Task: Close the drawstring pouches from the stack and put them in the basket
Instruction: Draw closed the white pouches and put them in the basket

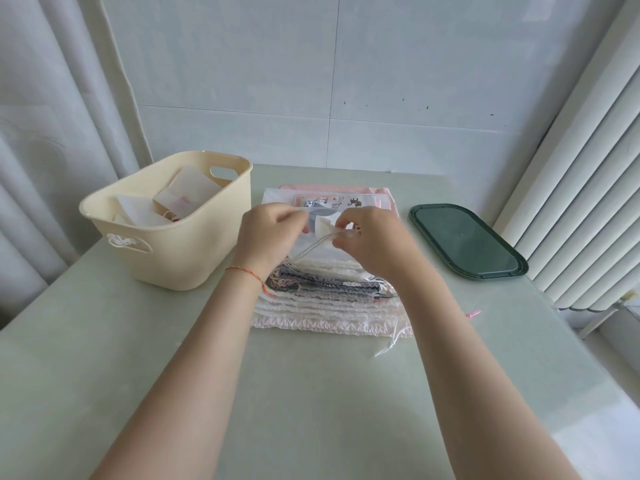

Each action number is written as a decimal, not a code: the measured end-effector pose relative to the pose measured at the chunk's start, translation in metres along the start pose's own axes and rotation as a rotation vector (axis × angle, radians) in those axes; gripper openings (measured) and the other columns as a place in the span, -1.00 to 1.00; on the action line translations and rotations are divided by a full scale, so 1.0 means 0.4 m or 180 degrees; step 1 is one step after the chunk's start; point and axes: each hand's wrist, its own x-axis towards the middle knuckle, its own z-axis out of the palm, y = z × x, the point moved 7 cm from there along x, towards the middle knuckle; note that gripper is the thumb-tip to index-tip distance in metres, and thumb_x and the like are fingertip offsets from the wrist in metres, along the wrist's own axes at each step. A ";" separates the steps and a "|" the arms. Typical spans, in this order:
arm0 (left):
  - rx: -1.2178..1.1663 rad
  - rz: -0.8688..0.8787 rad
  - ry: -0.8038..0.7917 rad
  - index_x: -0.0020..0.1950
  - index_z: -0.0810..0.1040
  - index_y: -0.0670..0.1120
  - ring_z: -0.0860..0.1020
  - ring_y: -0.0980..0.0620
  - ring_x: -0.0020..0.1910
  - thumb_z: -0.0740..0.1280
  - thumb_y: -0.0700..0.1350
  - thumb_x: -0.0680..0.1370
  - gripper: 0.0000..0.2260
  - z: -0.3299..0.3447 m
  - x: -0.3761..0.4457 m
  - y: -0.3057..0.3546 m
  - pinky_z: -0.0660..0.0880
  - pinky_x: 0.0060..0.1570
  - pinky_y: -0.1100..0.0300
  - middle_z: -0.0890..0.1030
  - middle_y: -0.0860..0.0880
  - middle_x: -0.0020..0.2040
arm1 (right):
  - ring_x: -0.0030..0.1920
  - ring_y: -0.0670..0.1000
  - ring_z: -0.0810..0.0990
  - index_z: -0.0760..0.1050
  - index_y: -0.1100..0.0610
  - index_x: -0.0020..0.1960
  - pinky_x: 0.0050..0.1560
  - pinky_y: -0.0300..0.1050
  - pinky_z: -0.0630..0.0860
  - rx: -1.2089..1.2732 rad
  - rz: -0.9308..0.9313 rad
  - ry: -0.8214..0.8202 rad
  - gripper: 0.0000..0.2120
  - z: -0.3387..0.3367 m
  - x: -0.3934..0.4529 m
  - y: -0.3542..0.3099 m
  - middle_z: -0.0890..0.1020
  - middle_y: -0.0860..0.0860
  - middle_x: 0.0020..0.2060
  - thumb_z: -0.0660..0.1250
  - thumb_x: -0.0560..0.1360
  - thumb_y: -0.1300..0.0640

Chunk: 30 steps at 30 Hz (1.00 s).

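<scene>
White tiled wall and pale curtains close in the back and sides, and a pale green table [311,393] fills the view below me. On it, at my left, stands the cream basket [207,244], already holding a few closed pouches leaning against one another; I judge it sits close so each finished pouch is a short drop away. Just beside it, in the middle, lies the stack [332,306] of flat pouches, their gathered mouths fanned toward me so each cord is easy to find. Off to my right rests a dark green tray [467,244], well apart from the work and holding nothing I can see. A small pink scrap [473,313] lies on the table near it.

Both my hands hover over the far half of the stack. My left hand [266,233], with a red thread bracelet [247,274] at the wrist, pinches the white cord [311,247] and draws it sideways. My right hand [374,240] pinches the small white pouch [325,226] at its mouth, bracing it so the pull gathers the fabric. I judge the pouch is mid-closing, not yet ready for the basket.
</scene>
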 end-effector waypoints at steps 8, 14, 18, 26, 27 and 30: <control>-0.0495 -0.0398 -0.0855 -0.10 0.43 -0.14 0.45 -0.02 -0.44 0.29 0.01 0.55 -0.79 0.096 -0.022 0.023 0.47 -0.27 0.10 0.49 -0.03 -0.40 | -0.08 -0.01 0.50 0.60 -0.03 0.12 -0.11 -0.08 0.48 0.0152 -0.0093 0.0400 -0.79 -0.021 0.005 -0.007 0.57 -0.02 0.00 0.38 0.51 -0.02; -0.0277 -0.0241 -0.0768 -0.40 0.41 -0.07 0.30 0.02 -0.52 0.28 -0.06 0.56 -0.67 0.063 -0.015 0.032 0.25 -0.40 0.19 0.33 -0.02 -0.47 | 0.04 0.03 0.51 0.60 -0.08 0.15 -0.08 -0.10 0.44 -0.0007 0.0018 0.0205 -0.77 -0.004 0.006 0.000 0.55 -0.01 0.02 0.38 0.50 -0.01; -0.0989 -0.0006 -0.0895 -0.27 0.59 -0.09 0.41 0.06 -0.48 0.30 -0.08 0.62 -0.73 0.071 -0.020 0.048 0.32 -0.48 0.28 0.51 -0.11 -0.37 | -0.09 -0.01 0.50 0.62 -0.09 -0.05 -0.12 -0.09 0.42 0.0073 -0.0039 -0.0104 -0.94 0.020 0.003 -0.018 0.48 -0.07 -0.17 0.40 0.48 -0.01; -0.1422 0.0013 -0.1015 -0.03 0.65 -0.13 0.46 0.13 -0.44 0.27 -0.25 0.61 -0.84 0.077 -0.026 0.052 0.22 -0.52 0.32 0.56 -0.04 -0.37 | -0.09 -0.10 0.51 0.65 0.06 0.09 -0.24 -0.35 0.33 0.0415 -0.0015 -0.0155 -0.78 0.031 0.005 -0.020 0.67 -0.03 -0.01 0.38 0.52 -0.01; -0.1457 -0.0005 -0.1002 -0.05 0.66 -0.11 0.44 0.11 -0.44 0.29 -0.24 0.61 -0.84 0.078 -0.027 0.052 0.19 -0.51 0.32 0.56 -0.12 -0.30 | -0.11 -0.13 0.49 0.66 0.07 0.09 -0.28 -0.41 0.31 0.0440 -0.0033 -0.0158 -0.78 0.034 0.005 -0.021 0.67 -0.03 0.00 0.40 0.51 0.00; -0.1520 -0.0097 -0.0844 -0.08 0.67 -0.04 0.40 0.10 -0.46 0.32 -0.21 0.60 -0.84 0.075 -0.025 0.042 0.18 -0.51 0.35 0.61 -0.15 -0.18 | -0.10 -0.14 0.48 0.65 0.08 0.10 -0.23 -0.34 0.31 0.0459 -0.0014 -0.0193 -0.76 0.046 0.005 -0.018 0.67 -0.03 0.04 0.43 0.49 -0.01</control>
